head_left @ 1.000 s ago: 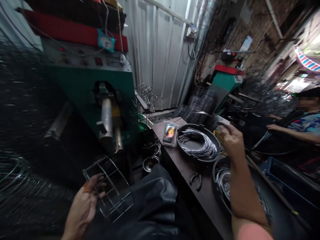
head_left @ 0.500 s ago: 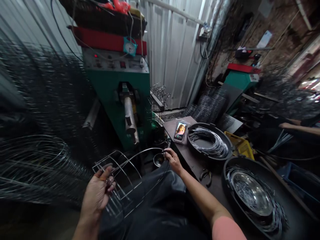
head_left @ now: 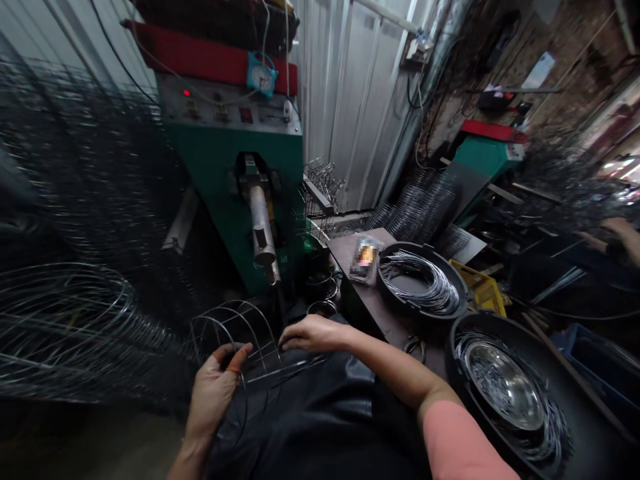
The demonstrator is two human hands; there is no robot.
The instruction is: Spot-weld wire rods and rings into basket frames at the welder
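A wire frame (head_left: 241, 308) of curved hoops joined by straight wires lies over my lap, in front of the dark apron. My left hand (head_left: 213, 390) is closed on its near left side, thumb and forefinger pinching the wire; the finger tips look orange. A curved wire hangs down below that grip. At the frame's right end my right hand (head_left: 314, 333) is bent inward, its fingers closed at the wire edge. The fingertips are partly hidden. Beyond the frame, the green machine (head_left: 215, 193) points its metal arm (head_left: 263, 230) toward me.
To the right, a table (head_left: 385, 310) bears a phone (head_left: 364, 259), a black round tray (head_left: 383, 283) of wire rings, and pliers (head_left: 415, 348). A larger black tray (head_left: 450, 373) holds a steel bowl (head_left: 537, 410) of small parts. Stacked wirework (head_left: 75, 333) crowds the left. Another person's arm (head_left: 623, 233) shows far right.
My right hand has moved left from the far end of a curved wire to the frame's right end. My left hand has shifted slightly right, and the frame has turned.
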